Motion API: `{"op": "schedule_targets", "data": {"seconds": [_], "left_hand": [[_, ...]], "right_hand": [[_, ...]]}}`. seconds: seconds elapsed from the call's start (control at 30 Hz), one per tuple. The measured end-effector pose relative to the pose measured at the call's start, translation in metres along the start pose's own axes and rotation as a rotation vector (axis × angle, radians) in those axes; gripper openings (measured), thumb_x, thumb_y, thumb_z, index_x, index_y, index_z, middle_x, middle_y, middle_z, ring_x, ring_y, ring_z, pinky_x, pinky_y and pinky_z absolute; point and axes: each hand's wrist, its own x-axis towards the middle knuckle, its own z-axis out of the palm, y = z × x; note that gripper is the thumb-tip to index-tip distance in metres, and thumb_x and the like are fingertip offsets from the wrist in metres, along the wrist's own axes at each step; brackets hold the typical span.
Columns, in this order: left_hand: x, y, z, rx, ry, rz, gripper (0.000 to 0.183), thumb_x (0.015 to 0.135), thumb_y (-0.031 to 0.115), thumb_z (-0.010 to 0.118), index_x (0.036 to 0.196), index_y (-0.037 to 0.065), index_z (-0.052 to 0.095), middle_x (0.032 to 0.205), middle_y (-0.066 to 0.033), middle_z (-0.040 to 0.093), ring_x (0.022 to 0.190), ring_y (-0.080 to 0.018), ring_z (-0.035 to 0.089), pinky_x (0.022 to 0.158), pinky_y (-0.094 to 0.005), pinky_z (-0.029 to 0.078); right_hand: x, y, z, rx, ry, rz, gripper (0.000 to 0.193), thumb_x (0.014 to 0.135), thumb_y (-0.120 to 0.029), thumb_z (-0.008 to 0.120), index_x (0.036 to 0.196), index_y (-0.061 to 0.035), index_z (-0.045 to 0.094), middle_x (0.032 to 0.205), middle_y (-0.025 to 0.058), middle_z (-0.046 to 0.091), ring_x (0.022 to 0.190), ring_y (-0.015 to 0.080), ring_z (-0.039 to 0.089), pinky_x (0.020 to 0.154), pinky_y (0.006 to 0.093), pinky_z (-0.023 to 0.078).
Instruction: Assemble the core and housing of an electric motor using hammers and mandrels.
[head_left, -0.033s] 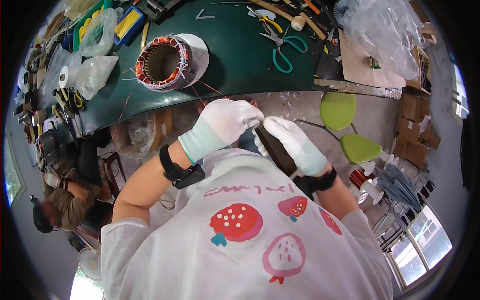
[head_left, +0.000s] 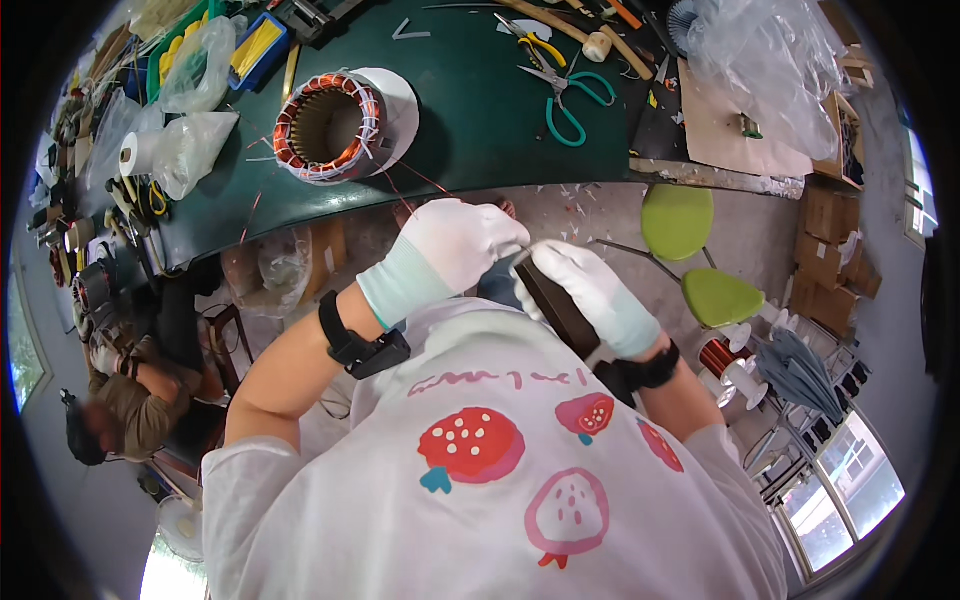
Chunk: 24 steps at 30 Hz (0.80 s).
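In front of my chest, my white-gloved left hand [head_left: 458, 240] is closed, its fingertips pinched beside the top end of a dark rectangular block [head_left: 562, 316]. Whatever is in that pinch is hidden. My right hand [head_left: 592, 294], gloved too, wraps round the block, which is long, narrow and tilted; its exact kind does not show. Beyond my hands, a motor stator [head_left: 318, 122] with orange copper windings and white lacing rests on the green table [head_left: 460, 110]. Thin red-copper lead wires [head_left: 428, 180] trail from it toward my left hand.
Teal-handled scissors [head_left: 566, 100], yellow-handled pliers [head_left: 535, 42] and a mallet [head_left: 590, 42] lie at the table's far right. Plastic bags [head_left: 195, 155] crowd its left. A green chair [head_left: 680, 222] stands right. At left sits another person [head_left: 140, 400]. Copper wire spools [head_left: 722, 358] stand lower right.
My right hand and the dark block have shifted slightly right and toward me, away from my left fingertips. My left hand is nearly still.
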Motion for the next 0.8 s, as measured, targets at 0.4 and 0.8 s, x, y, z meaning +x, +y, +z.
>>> {"op": "schedule_targets", "data": {"seconds": [0.4, 0.8], "left_hand": [[-0.004, -0.001, 0.0, 0.074, 0.015, 0.024, 0.012, 0.089, 0.015, 0.07, 0.1, 0.015, 0.075, 0.092, -0.0058, 0.073, 0.083, -0.0298, 0.069, 0.073, -0.0405, 0.053], [-0.004, -0.002, 0.007, 0.079, 0.023, 0.032, 0.009, 0.089, 0.014, 0.07, 0.097, 0.013, 0.075, 0.091, -0.0068, 0.073, 0.082, -0.0298, 0.069, 0.071, -0.0406, 0.054]], "right_hand": [[-0.031, 0.003, -0.038, -0.127, 0.001, 0.093, 0.034, 0.11, -0.032, 0.05, 0.11, -0.0005, 0.064, 0.091, 0.0046, 0.066, 0.083, 0.0112, 0.062, 0.079, 0.0257, 0.05], [-0.002, 0.014, -0.015, -0.764, 0.209, -0.194, 0.035, 0.1, -0.033, 0.063, 0.111, 0.0002, 0.069, 0.09, 0.0158, 0.07, 0.08, 0.023, 0.066, 0.076, 0.0353, 0.051]]}}
